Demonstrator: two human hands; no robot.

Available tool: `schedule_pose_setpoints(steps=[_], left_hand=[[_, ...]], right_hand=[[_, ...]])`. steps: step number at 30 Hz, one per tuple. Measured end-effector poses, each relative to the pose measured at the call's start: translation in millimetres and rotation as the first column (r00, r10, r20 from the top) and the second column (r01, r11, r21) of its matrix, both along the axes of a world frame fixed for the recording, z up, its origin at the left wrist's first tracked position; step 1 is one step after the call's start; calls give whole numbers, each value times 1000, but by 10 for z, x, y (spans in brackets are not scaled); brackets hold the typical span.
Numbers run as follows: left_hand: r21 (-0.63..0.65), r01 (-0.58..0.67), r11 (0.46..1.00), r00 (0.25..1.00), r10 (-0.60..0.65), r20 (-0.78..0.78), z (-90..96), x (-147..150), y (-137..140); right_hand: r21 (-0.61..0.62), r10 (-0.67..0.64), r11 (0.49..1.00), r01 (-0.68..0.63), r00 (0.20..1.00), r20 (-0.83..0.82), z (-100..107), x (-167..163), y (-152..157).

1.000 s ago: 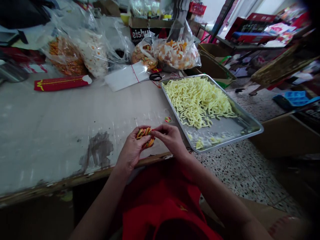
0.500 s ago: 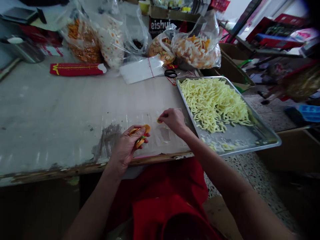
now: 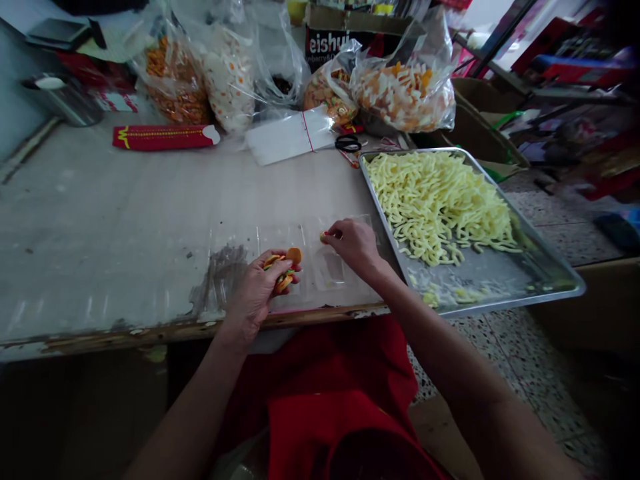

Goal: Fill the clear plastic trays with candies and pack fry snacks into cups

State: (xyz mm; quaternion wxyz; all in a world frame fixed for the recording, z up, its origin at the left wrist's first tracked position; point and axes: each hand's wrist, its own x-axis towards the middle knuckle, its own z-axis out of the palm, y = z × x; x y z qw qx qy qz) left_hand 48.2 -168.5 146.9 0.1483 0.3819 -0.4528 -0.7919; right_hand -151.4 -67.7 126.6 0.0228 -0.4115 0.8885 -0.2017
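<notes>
My left hand (image 3: 255, 290) is closed round several small burger-shaped pieces (image 3: 294, 256), orange with bits of red and green, just above the front of the table. Between the thumb and fingers of my right hand (image 3: 356, 247) is one small burger-shaped piece (image 3: 323, 237), mostly hidden by the fingertips. That hand hovers over a clear plastic tray (image 3: 333, 272) with moulded hollows, which lies on the table and extends leftward under my left hand. Its outline is hard to make out against the pale surface.
To the right, a metal tray (image 3: 525, 303) holds a heap of pale yellow fry-shaped strips (image 3: 440, 200). Along the back stand filled plastic bags (image 3: 405, 93), a red carton (image 3: 165, 137), white cards (image 3: 290, 137) and black scissors (image 3: 347, 143). The table's worn wooden edge (image 3: 200, 330) runs before me.
The view has shifted slightly, so the table things sit a little farther right. Both hands keep their grips; the small piece in my right fingers is turned a little differently.
</notes>
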Motion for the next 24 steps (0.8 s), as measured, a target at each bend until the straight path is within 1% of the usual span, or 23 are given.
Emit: schedule_pose_setpoints(steps=[3,5,6,8,10,11,13,14,15,16,17,19,20,21,22,23,24], left_hand=[[-76,3,997,1000,-3,-3,-20,-19,56],[-118,-11,993,1000,11,-6,-35,-35,77],[-130,-21,991,1000,20,-6,-41,-40,78],[-149,-39,988,999,38,-8,-47,-45,68],[-156,-43,987,999,41,-15,-44,-38,49],[-154,-35,987,999,33,-16,-39,-29,41],[-131,-6,991,1000,4,-14,-26,6,26],[-110,11,994,1000,-12,-10,-18,34,17],[-92,23,996,1000,-24,-6,-10,72,3],[-74,24,997,1000,-23,2,-1,121,-18],[-59,12,998,1000,-11,13,9,178,-48],[-33,-40,999,998,41,43,33,314,-139],[-24,-73,997,996,75,51,46,385,-196],[-12,-102,995,993,103,51,59,452,-258],[4,-120,993,992,120,38,72,512,-319],[23,-124,992,992,123,11,83,562,-377],[44,-115,992,993,116,-26,92,601,-427]], right_hand=[[102,-61,993,62,998,-10,19,-9,-91],[148,-65,987,61,998,19,80,-31,-137],[148,-52,988,45,998,40,122,-35,-147],[74,2,997,-10,995,104,218,-5,-136],[-73,109,993,-95,970,217,301,91,-95],[-153,186,977,-147,938,291,329,160,-70],[-282,340,932,-230,825,451,346,310,-30],[-320,387,915,-247,762,520,336,376,-24],[-342,405,908,-241,712,574,316,428,-30],[-353,398,911,-215,686,609,290,463,-51],[-362,373,917,-170,689,621,259,483,-86],[-371,308,924,-91,753,581,193,493,-191],[-365,282,927,-87,804,523,160,494,-253],[-338,272,933,-124,858,435,129,501,-314],[-283,291,937,-203,903,317,100,514,-369],[-197,343,931,-308,921,184,73,536,-412],[-87,419,906,-413,906,55,53,562,-441]])
